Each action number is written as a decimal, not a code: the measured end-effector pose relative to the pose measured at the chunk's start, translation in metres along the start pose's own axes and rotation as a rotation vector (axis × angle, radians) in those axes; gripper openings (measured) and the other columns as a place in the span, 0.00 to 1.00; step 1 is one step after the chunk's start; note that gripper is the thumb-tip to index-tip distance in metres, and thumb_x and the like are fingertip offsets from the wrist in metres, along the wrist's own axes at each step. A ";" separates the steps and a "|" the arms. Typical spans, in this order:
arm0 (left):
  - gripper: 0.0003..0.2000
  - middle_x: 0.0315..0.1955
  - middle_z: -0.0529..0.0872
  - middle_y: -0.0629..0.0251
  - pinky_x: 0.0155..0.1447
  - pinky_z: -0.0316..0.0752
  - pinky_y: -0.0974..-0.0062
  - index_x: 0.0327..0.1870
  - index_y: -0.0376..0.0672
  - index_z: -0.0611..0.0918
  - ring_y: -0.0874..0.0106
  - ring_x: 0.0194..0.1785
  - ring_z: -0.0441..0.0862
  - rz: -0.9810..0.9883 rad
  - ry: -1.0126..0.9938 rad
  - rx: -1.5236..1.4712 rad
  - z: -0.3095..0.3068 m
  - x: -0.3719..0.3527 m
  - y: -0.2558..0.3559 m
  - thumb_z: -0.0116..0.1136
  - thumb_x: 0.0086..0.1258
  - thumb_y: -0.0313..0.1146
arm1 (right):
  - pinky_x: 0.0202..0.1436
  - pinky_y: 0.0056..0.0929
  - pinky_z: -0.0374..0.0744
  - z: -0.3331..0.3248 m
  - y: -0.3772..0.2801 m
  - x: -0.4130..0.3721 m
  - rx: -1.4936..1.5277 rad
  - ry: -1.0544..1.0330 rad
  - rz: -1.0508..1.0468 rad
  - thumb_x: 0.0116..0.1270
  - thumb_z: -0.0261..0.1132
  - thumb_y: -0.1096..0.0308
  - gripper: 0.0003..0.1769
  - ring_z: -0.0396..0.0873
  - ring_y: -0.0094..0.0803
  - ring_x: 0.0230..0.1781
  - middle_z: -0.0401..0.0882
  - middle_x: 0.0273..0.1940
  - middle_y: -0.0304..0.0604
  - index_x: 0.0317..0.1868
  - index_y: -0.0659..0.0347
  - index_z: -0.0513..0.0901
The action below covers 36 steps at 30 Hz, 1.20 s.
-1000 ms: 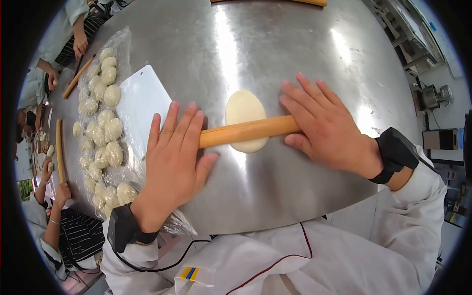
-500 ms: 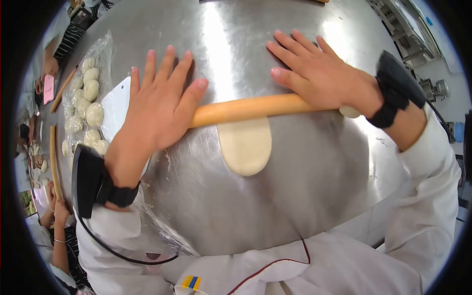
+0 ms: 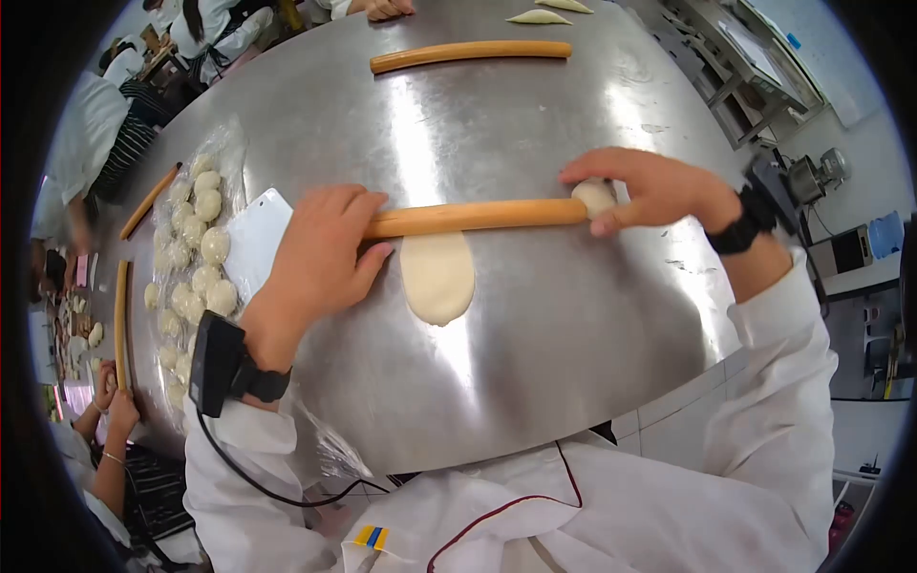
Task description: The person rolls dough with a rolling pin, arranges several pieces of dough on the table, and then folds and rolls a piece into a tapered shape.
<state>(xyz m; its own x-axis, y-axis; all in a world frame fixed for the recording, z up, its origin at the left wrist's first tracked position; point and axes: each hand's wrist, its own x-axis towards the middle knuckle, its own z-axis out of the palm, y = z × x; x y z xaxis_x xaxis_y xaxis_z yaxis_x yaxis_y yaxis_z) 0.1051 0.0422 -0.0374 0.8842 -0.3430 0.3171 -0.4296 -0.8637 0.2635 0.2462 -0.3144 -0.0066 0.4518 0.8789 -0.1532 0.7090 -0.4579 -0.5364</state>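
Note:
My left hand (image 3: 325, 244) rests curled over the left end of a wooden rolling pin (image 3: 487, 216). Below the pin, a flat oval of rolled dough (image 3: 437, 282) lies on the steel table, its upper edge hidden under the wood. At the pin's right end sits a pale dough ball (image 3: 593, 197). My right hand (image 3: 659, 188) closes around this ball, with fingers on the far side and thumb on the near side. A white dough scraper (image 3: 260, 239) lies beside my left hand.
Several dough balls (image 3: 196, 234) sit under plastic film at the left. Another rolling pin (image 3: 470, 55) lies across the far side, near shaped dough pieces (image 3: 538, 17). At the left edge, a co-worker's hands (image 3: 119, 406) hold a rolling pin (image 3: 121, 325).
My right hand has left the rolling pin and come around the dough ball. My left hand's spread fingers have curled over the pin. The view has shifted, showing more of the far table.

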 end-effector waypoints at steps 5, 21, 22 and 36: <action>0.15 0.46 0.81 0.50 0.58 0.72 0.58 0.52 0.37 0.79 0.49 0.51 0.77 -0.150 -0.089 0.058 0.004 -0.006 -0.004 0.61 0.65 0.27 | 0.50 0.32 0.79 0.016 -0.005 -0.021 -0.006 0.188 0.116 0.62 0.72 0.64 0.25 0.79 0.38 0.47 0.80 0.50 0.46 0.59 0.61 0.79; 0.27 0.58 0.77 0.43 0.69 0.66 0.56 0.61 0.37 0.76 0.47 0.63 0.72 -0.080 0.140 -0.136 0.021 -0.009 0.045 0.65 0.62 0.41 | 0.67 0.44 0.69 0.058 0.006 -0.041 -0.386 0.468 0.157 0.63 0.70 0.59 0.31 0.69 0.55 0.64 0.71 0.64 0.57 0.65 0.58 0.74; 0.33 0.64 0.72 0.39 0.74 0.61 0.54 0.63 0.37 0.75 0.44 0.69 0.67 -0.079 0.048 -0.060 0.032 -0.013 0.066 0.66 0.61 0.48 | 0.64 0.46 0.71 0.069 0.021 -0.037 -0.437 0.613 0.046 0.63 0.69 0.61 0.25 0.71 0.55 0.60 0.74 0.59 0.57 0.59 0.60 0.77; 0.20 0.26 0.82 0.60 0.41 0.75 0.62 0.25 0.40 0.84 0.56 0.35 0.79 -0.396 0.367 -0.014 0.078 0.011 0.094 0.61 0.68 0.50 | 0.44 0.28 0.76 0.034 -0.093 0.040 -0.041 0.668 -0.348 0.70 0.62 0.73 0.05 0.82 0.35 0.40 0.81 0.37 0.42 0.42 0.66 0.80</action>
<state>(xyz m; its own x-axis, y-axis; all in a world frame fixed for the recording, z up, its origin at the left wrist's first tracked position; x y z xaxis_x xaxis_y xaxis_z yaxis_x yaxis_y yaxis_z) 0.0883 -0.0716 -0.0802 0.8581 0.1615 0.4875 -0.0808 -0.8951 0.4386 0.1802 -0.2322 0.0088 0.4209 0.7114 0.5628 0.8846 -0.1847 -0.4282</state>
